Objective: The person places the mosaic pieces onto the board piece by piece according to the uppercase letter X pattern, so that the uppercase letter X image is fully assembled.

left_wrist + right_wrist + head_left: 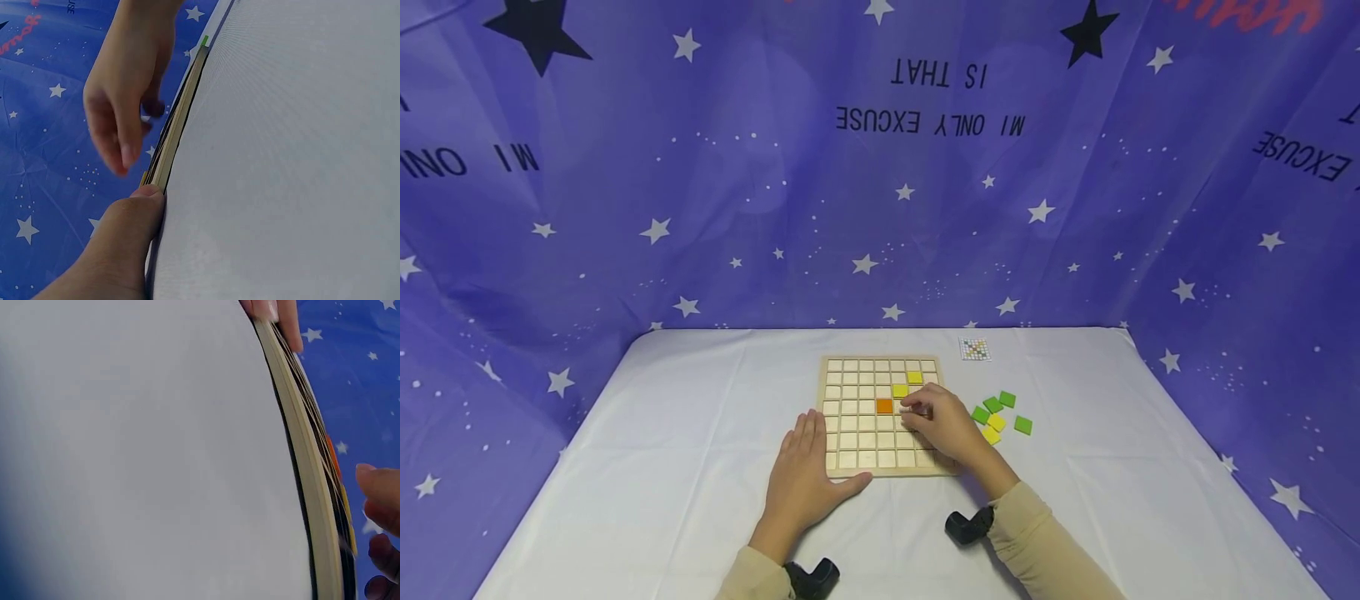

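Note:
A wooden grid board (867, 458) lies on the white table. An orange square tile (884, 406) and two yellow tiles sit in its cells, the yellow tile (900, 391) diagonally up and right of the orange one. My left hand (805, 471) rests against the board's left side with fingers straight and thumb along the near edge; the left wrist view shows the thumb (140, 203) touching that edge. Over the board, just right of the orange tile, hovers my right hand (942, 421). Its fingers bend loosely, and the right wrist view shows thumb and fingers apart with nothing seen between them.
To the right of the board lie several loose green tiles (1023, 426) and two loose yellow tiles (991, 436). A small printed pattern card (975, 349) lies beyond the board's far right corner. Star-printed purple cloth (820, 208) hangs behind the table (662, 467).

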`<state>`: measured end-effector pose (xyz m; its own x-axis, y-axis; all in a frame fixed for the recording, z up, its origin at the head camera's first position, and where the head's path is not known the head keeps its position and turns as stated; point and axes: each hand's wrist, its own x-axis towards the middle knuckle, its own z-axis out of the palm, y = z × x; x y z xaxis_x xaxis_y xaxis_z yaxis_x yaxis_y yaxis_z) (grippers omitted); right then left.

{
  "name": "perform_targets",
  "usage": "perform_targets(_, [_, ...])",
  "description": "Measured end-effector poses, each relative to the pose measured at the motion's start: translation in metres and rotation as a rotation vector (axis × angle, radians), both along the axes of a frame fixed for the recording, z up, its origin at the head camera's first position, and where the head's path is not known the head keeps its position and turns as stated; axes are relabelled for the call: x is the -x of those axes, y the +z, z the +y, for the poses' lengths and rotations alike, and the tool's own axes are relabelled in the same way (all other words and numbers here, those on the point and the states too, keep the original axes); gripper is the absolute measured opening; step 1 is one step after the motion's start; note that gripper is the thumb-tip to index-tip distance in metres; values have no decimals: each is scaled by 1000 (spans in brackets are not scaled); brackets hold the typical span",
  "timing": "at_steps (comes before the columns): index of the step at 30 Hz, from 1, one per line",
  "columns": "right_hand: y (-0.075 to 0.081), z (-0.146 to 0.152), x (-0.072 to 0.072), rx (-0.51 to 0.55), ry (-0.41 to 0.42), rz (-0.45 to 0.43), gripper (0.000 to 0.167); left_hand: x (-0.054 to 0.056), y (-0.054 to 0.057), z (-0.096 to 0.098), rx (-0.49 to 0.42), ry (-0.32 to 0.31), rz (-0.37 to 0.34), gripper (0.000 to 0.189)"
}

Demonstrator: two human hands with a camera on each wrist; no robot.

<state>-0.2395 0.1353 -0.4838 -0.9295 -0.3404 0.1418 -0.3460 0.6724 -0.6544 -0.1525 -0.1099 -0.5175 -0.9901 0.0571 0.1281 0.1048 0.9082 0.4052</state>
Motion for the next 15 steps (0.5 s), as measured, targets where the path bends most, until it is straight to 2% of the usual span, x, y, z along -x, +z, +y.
perform_targets(7, [4, 50, -6, -48, -105, 10, 25, -1, 1, 0, -6, -1, -1, 129])
perform_targets(15, [4, 111, -9, -158, -216, 34, 29, -1, 0, 1, -9, 5, 23, 128])
